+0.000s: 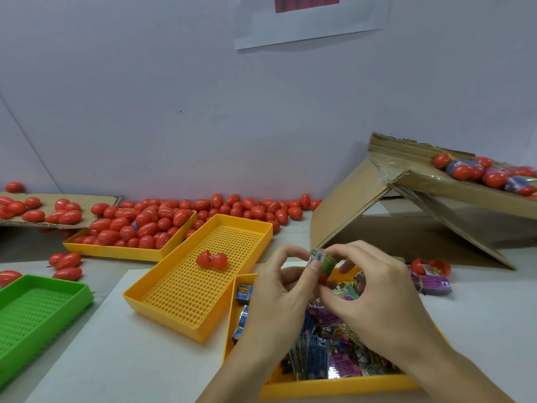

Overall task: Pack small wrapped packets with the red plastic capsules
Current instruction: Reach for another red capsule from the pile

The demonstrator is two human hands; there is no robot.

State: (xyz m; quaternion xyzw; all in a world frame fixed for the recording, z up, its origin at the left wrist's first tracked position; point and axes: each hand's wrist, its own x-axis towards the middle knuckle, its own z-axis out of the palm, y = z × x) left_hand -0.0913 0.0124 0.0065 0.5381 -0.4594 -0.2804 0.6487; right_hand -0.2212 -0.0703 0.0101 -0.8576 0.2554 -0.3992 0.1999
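Observation:
My left hand (pixel 279 289) and my right hand (pixel 374 289) meet above a yellow tray (pixel 334 386) full of several colourful wrapped packets (pixel 334 356). Together they pinch a small rolled green packet (pixel 328 263). A bit of red capsule (pixel 322 277) shows under my left thumb, mostly hidden by the fingers. An open red capsule (pixel 211 259), its two halves joined, lies in the perforated yellow tray (pixel 186 295) to the left.
A third yellow tray (pixel 116 251) heaped with closed red capsules stands at the back left, with more capsules loose along the wall. A green tray (pixel 40 312) sits at the left edge. A tilted cardboard box (pixel 421 181) holds capsules at the right. An open capsule (pixel 433 267) and purple packets lie beside it.

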